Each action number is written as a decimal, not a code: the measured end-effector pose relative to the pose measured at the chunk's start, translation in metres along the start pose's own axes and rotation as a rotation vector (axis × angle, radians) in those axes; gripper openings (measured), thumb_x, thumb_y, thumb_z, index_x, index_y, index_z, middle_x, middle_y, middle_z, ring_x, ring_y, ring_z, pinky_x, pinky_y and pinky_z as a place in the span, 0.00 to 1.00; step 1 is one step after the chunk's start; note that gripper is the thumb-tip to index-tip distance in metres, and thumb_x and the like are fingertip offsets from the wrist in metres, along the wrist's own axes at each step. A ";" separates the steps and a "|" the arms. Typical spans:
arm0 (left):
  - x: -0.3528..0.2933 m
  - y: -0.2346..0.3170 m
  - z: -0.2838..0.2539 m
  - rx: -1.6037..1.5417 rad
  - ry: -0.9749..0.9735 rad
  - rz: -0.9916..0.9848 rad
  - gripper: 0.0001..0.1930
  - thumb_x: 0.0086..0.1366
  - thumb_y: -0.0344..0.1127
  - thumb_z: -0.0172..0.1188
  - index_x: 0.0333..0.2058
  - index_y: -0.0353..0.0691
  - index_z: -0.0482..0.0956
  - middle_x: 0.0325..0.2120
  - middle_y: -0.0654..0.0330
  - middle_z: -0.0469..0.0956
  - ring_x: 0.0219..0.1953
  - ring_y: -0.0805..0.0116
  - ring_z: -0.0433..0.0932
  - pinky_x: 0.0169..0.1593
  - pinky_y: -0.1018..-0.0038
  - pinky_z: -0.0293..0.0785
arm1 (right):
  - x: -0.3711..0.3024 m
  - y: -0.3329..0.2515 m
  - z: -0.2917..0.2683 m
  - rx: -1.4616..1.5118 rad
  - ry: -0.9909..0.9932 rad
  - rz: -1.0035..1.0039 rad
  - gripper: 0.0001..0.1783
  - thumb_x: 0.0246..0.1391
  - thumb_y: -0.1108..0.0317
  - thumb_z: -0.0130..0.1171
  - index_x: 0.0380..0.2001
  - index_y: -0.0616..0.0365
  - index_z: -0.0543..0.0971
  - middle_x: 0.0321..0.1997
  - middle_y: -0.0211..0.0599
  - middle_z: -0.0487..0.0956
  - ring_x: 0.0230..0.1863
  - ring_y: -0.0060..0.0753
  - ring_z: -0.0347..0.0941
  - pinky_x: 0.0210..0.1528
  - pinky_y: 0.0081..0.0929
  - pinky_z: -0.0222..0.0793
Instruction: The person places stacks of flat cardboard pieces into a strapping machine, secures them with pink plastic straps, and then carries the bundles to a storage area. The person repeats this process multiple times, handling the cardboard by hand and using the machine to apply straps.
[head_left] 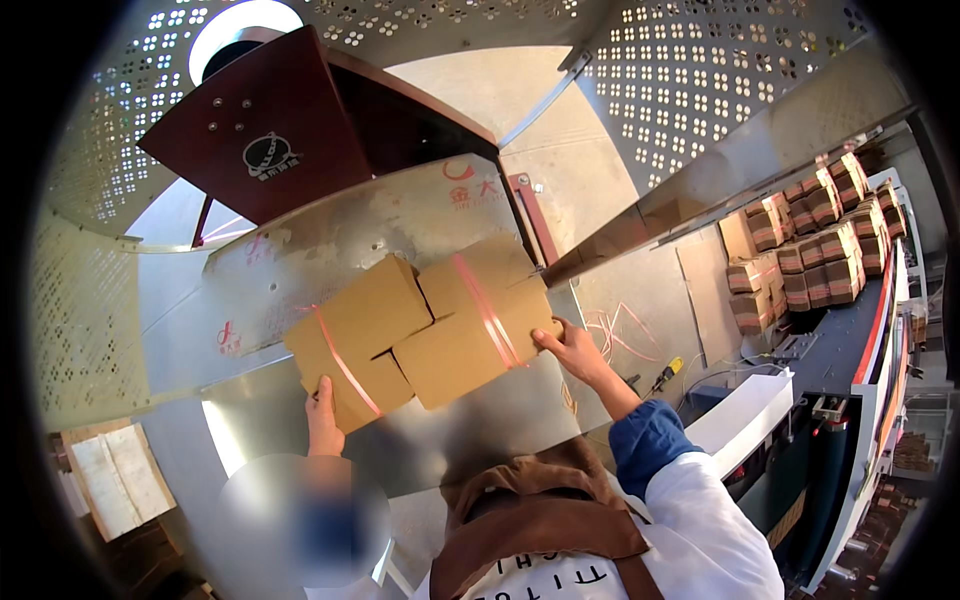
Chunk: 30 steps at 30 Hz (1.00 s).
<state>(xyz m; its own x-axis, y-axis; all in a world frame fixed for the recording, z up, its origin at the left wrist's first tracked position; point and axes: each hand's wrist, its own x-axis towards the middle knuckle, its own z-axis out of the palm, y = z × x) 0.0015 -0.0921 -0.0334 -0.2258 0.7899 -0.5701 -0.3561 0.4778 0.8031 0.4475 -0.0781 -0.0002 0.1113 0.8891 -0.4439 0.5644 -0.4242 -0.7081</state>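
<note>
Pinched at both ends, the flat bundle of tan cardboard (430,310) sits between the bare left hand (322,420) and the bare right hand (572,352), each thumb pressed on its upper face and the fingers mostly hidden beneath. It lies across the near edge of a scuffed grey metal plate (330,245) with red printed marks, though whether the plate bears its weight I cannot tell. Since both hands hold only the rim, the middle could sag, or the sheets could slide out of line, if the thumbs eased; an uneven lift might also skew the two pink plastic straps (345,362), which look to be its only ties. A corner could catch on the dark red metal housing (240,140) beyond the plate, and the loose pink strapping (622,335) to the plate's right (a small tangle) could snag a sleeve. As for looks, the cardboard is smooth and evenly tan, its outline stepped where the panels meet, with dark slots near the middle and one strap crossing each half at a slant.
</note>
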 end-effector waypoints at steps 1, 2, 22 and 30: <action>0.010 0.007 0.002 0.002 -0.011 0.035 0.30 0.63 0.49 0.61 0.55 0.33 0.66 0.50 0.57 0.72 0.50 0.66 0.73 0.50 0.69 0.72 | 0.010 -0.002 0.005 0.014 0.004 -0.002 0.44 0.52 0.38 0.58 0.53 0.73 0.70 0.32 0.50 0.82 0.38 0.41 0.80 0.44 0.32 0.72; 0.019 0.012 0.005 -0.006 -0.030 0.038 0.30 0.63 0.49 0.61 0.55 0.33 0.66 0.50 0.57 0.72 0.50 0.67 0.73 0.50 0.69 0.72 | 0.020 -0.004 0.006 0.073 0.017 -0.014 0.44 0.51 0.38 0.58 0.52 0.73 0.70 0.33 0.50 0.82 0.38 0.41 0.80 0.44 0.32 0.71; 0.072 0.024 0.057 0.073 -0.086 0.043 0.30 0.61 0.48 0.64 0.55 0.34 0.68 0.47 0.61 0.74 0.48 0.71 0.73 0.49 0.72 0.72 | 0.032 -0.080 -0.008 -0.423 0.437 -1.006 0.27 0.54 0.57 0.57 0.55 0.60 0.69 0.60 0.48 0.68 0.56 0.53 0.65 0.59 0.44 0.59; 0.070 0.042 0.061 0.069 -0.068 -0.079 0.34 0.63 0.57 0.57 0.56 0.34 0.67 0.50 0.58 0.73 0.51 0.68 0.73 0.52 0.69 0.72 | 0.081 -0.125 0.057 -0.877 0.286 -1.046 0.29 0.57 0.51 0.52 0.58 0.54 0.69 0.67 0.31 0.63 0.64 0.34 0.57 0.59 0.46 0.55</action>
<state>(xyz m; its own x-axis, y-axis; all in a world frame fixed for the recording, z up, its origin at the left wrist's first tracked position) 0.0262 0.0067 -0.0287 -0.1369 0.7716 -0.6213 -0.3063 0.5635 0.7673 0.3394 0.0370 0.0219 -0.5742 0.7718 0.2732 0.7988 0.6012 -0.0194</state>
